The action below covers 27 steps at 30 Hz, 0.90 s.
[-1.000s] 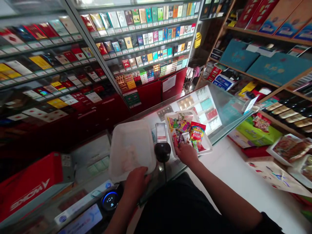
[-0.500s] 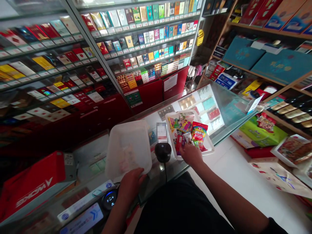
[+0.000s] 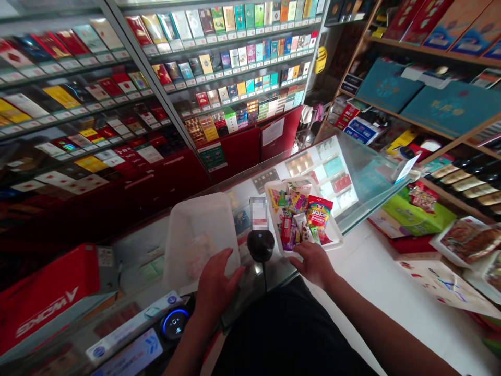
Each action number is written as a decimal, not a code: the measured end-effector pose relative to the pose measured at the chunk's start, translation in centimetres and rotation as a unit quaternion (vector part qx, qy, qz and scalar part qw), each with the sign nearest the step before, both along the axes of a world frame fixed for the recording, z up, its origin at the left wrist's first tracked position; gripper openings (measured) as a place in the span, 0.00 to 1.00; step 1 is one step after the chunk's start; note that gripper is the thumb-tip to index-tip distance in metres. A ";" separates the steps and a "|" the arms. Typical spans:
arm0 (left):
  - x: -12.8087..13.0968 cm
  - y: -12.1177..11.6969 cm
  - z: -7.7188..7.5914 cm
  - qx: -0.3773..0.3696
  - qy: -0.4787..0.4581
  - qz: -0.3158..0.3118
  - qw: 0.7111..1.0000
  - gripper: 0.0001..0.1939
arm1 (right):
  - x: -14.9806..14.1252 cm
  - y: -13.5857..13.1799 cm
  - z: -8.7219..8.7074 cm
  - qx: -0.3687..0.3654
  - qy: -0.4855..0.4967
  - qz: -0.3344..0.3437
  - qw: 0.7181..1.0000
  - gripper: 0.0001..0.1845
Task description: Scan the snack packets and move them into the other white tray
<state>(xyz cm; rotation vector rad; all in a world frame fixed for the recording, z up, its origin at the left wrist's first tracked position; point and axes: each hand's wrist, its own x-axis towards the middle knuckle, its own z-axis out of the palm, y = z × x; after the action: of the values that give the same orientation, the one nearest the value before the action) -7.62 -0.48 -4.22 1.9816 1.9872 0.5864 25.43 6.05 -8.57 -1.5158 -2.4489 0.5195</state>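
My left hand (image 3: 216, 279) rests on the near rim of an empty white plastic tray (image 3: 195, 235) lying on the glass counter, fingers stretched flat over its edge. My right hand (image 3: 315, 262) sits at the near edge of a second white tray (image 3: 337, 236) filled with several colourful snack and candy packets (image 3: 302, 213), fingers loosely spread and nothing visibly held. A black round stand with a small card (image 3: 261, 241) stands between the two trays.
The glass counter (image 3: 352, 177) runs to the far right, with goods displayed beneath it. Cigarette shelves (image 3: 219, 68) fill the wall behind. A red box (image 3: 47, 303) and a device with a blue ring light (image 3: 176, 322) lie at the near left. Wooden shelves (image 3: 430, 104) with boxes stand on the right.
My left hand slid up onto the empty tray's rim and the tray shifted slightly left. My right hand drew back from the snack packets to the tray's near edge.
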 end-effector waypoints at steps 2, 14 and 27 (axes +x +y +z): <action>1.4 1.4 0.6 0.023 -0.022 -0.023 0.999 0.30 | 0.2 0.0 0.2 -0.014 0.000 -0.005 1.000 0.21; 6.8 6.1 -0.9 -0.013 -0.102 -0.087 0.991 0.46 | 2.0 -1.0 1.5 -0.101 -0.023 -0.053 0.993 0.21; 5.5 5.5 -0.3 -0.030 -0.072 -0.092 0.993 0.42 | -1.8 2.7 2.0 -0.143 0.002 -0.289 0.947 0.22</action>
<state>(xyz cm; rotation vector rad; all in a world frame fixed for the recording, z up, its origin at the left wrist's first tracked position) -2.08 5.07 -4.49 1.9990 1.6972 0.5997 23.63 8.76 -6.57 -2.2214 -1.8334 0.7651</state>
